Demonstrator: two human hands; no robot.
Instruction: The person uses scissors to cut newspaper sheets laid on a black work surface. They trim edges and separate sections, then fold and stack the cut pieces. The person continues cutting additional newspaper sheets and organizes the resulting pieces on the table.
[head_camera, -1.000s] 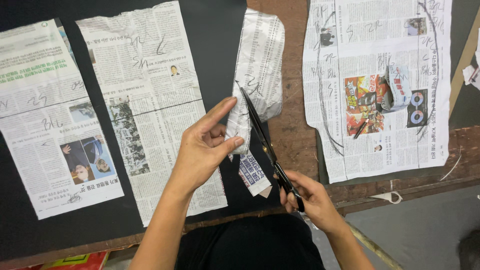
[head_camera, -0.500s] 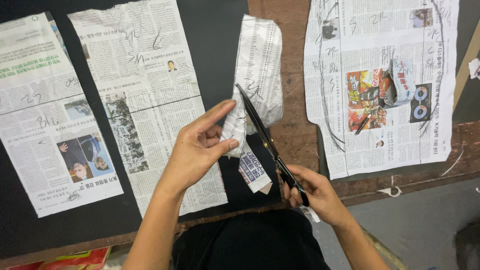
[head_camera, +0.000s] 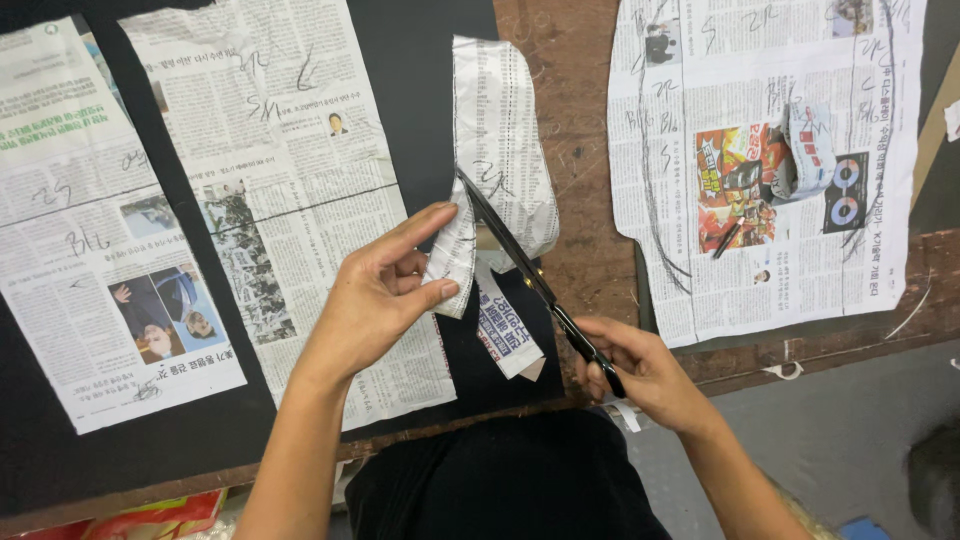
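Cutting continues along the folded newspaper strip (head_camera: 500, 150), held above the dark cloth (head_camera: 420, 60). The left hand (head_camera: 385, 290) still pinches the strip's lower edge between thumb and fingers. The right hand (head_camera: 640, 370) grips the handles of the scissors (head_camera: 530, 275); the blades have closed slightly further into the paper since the previous views.

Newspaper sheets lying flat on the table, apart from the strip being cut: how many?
3: far-left sheet, middle sheet partly under the left hand, right sheet with pencil curves. More may lie beyond the frame.
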